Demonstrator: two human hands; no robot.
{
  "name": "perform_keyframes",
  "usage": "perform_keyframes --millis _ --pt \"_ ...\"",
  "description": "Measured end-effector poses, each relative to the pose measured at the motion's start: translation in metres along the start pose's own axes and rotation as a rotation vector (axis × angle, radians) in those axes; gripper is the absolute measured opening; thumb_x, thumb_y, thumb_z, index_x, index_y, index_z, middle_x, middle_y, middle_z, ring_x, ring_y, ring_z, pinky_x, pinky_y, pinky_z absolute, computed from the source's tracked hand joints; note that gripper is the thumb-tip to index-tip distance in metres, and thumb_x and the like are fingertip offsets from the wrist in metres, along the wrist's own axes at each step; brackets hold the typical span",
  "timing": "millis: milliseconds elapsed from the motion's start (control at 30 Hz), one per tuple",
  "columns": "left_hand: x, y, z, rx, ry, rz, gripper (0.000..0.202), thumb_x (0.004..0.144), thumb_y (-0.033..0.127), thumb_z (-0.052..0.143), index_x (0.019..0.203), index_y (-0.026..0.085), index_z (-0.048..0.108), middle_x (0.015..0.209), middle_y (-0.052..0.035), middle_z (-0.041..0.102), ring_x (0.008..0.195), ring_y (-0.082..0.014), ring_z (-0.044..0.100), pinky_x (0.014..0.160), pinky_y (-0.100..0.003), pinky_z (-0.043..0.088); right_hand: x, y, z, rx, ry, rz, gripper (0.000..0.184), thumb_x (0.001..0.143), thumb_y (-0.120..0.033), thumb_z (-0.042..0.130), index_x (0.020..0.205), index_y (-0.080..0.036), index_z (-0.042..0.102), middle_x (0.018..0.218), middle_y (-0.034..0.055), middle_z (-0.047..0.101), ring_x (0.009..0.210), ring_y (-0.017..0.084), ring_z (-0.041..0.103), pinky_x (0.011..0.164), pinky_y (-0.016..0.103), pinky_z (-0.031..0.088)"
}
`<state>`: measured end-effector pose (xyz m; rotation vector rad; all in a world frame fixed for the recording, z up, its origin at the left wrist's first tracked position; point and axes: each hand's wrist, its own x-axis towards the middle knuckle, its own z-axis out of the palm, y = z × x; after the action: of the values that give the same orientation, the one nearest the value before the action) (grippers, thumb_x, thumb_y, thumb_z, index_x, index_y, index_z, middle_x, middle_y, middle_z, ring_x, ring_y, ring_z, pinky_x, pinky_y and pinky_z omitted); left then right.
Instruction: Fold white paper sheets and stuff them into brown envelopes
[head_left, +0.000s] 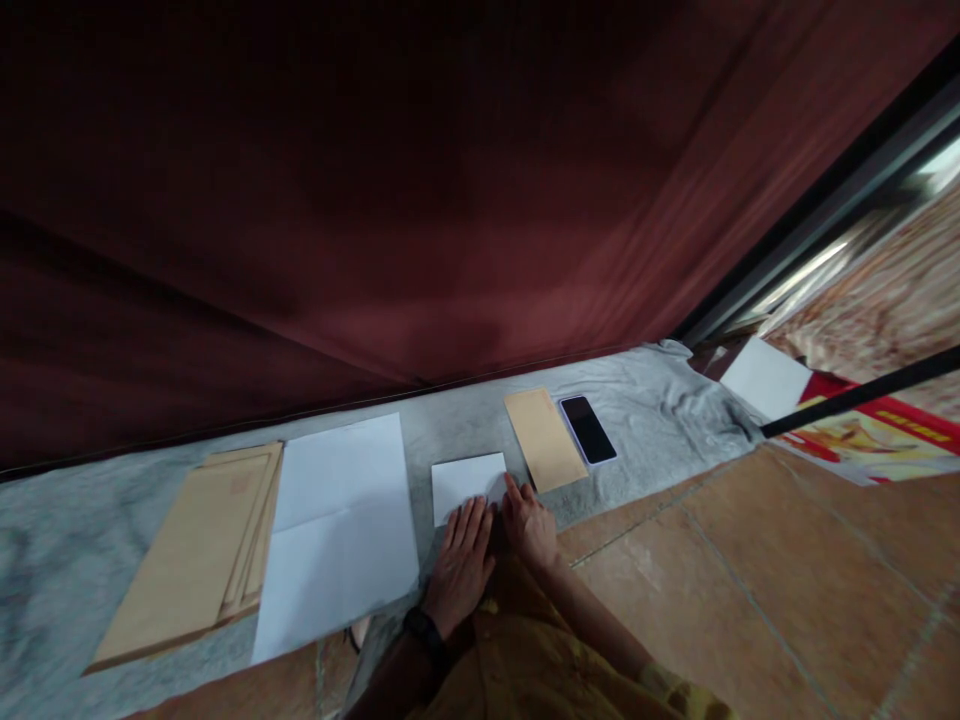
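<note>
A small folded sheet of white paper (465,478) lies on the grey cloth (465,418) in front of me. My left hand (463,560), with a dark watch on its wrist, rests flat on the paper's near part, fingers stretched out. At the paper's right edge is my right hand (529,525), index finger against the paper and the other fingers curled. Part of the paper's near side is hidden under the hands. Just right of it lies a single brown envelope (546,438), close to my right fingertips.
Left of the hands is a stack of white paper (341,520), creased across the middle. Farther left lie several brown envelopes (187,550). A phone (589,430) lies right of the single envelope. A dark red curtain (450,250) hangs behind; brown floor tiles (712,570) border the cloth.
</note>
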<state>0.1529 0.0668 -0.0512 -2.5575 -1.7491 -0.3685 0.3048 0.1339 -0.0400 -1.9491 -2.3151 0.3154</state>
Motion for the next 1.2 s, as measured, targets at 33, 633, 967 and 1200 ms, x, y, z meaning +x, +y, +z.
perform_keyframes --millis 33,633,967,1200 --pt "-0.002 -0.001 0.001 0.010 -0.008 -0.004 0.066 0.085 0.019 0.051 0.149 0.013 0.039 0.162 -0.0137 0.034 0.151 -0.0292 0.029 0.121 -0.051 0.031 0.000 0.000 0.000 -0.004 0.008 -0.004 0.045 0.103 -0.027 0.041 0.149 -0.026 0.045 0.109 0.0107 0.068 0.077 0.018 0.071 0.056 0.023 0.048" --pt "-0.005 0.003 0.010 0.069 -0.046 -0.004 0.073 0.086 0.037 0.056 0.153 0.015 0.036 0.160 -0.0156 0.036 0.149 -0.0318 0.030 0.123 -0.052 0.021 -0.008 -0.001 0.003 0.150 0.206 -0.302 0.042 0.101 -0.023 0.044 0.141 -0.018 0.053 0.123 0.0156 0.065 0.114 0.027 0.061 0.093 0.043 0.054" --pt "-0.005 0.006 0.006 0.026 -0.080 -0.012 0.068 0.086 0.035 0.053 0.146 0.004 0.044 0.150 -0.0227 0.048 0.144 -0.0325 0.039 0.121 -0.053 0.024 0.002 -0.008 0.016 0.154 0.144 -0.514 0.043 0.101 -0.022 0.045 0.143 -0.017 0.052 0.152 0.0131 0.048 0.145 0.025 0.038 0.117 0.047 0.037" --pt "-0.011 0.009 0.009 0.049 0.009 -0.088 0.080 0.087 0.032 0.052 0.155 0.002 0.023 0.157 -0.0252 0.037 0.147 -0.0324 0.036 0.121 -0.051 0.027 0.008 -0.002 0.011 0.140 0.092 -0.510 0.044 0.103 -0.022 0.040 0.145 -0.013 0.051 0.153 0.0138 0.046 0.145 0.023 0.038 0.118 0.044 0.035"
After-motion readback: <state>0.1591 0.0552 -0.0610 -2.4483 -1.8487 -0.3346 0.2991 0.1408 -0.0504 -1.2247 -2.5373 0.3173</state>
